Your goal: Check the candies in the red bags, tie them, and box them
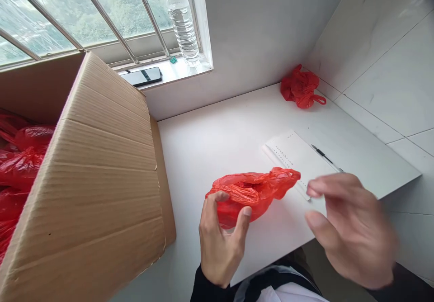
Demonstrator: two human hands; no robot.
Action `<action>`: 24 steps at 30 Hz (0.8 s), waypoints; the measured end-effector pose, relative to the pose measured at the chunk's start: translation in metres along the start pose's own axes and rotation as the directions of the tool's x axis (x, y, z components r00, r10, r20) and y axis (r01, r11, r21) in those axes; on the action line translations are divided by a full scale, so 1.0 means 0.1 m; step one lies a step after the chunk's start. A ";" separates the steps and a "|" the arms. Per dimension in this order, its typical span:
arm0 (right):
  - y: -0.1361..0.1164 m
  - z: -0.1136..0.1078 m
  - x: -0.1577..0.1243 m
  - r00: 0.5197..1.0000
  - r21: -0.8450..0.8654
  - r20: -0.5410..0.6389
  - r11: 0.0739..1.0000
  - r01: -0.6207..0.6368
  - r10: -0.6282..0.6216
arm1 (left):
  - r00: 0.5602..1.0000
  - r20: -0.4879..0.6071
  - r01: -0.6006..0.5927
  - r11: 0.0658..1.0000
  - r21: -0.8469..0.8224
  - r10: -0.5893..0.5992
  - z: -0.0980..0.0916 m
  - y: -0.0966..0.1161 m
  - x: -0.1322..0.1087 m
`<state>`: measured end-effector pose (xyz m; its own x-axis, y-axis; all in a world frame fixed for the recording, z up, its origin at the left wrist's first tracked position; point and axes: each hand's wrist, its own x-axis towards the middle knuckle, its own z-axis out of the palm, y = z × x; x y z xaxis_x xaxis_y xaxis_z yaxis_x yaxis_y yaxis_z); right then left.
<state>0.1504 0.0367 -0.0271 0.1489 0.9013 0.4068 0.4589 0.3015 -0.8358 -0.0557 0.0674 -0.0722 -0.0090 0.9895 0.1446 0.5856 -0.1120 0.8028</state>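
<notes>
A red plastic bag (240,193) with a gathered handle end at its right is above the front part of the white table. My left hand (222,241) has its thumb and fingers around the near left side of the bag, gripping it. My right hand (352,229), slightly blurred, is to the right of the bag's handle and apart from it. Its thumb and fingers are spread with nothing between them. Behind the bag lies a white notepad (288,157), partly covered by it.
At left stands a cardboard box (111,180) holding several red bags (25,162). Another crumpled red bag (300,87) rests at the table's far corner. A pen (325,156) lies beside the notepad. On the windowsill are a phone (145,76) and a water bottle (185,28).
</notes>
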 end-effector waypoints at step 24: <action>0.42 0.54 0.28 0.672 -0.564 0.708 0.746 0.354 0.216 | 0.999 -0.037 0.003 1.000 -0.011 -0.004 0.23 -0.26 0.17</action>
<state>0.1263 0.0917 -0.0704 -0.4210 0.8913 -0.1686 0.8891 0.3687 -0.2712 -0.0526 0.0889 -0.1044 -0.0413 0.9857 0.1631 0.5766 -0.1098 0.8096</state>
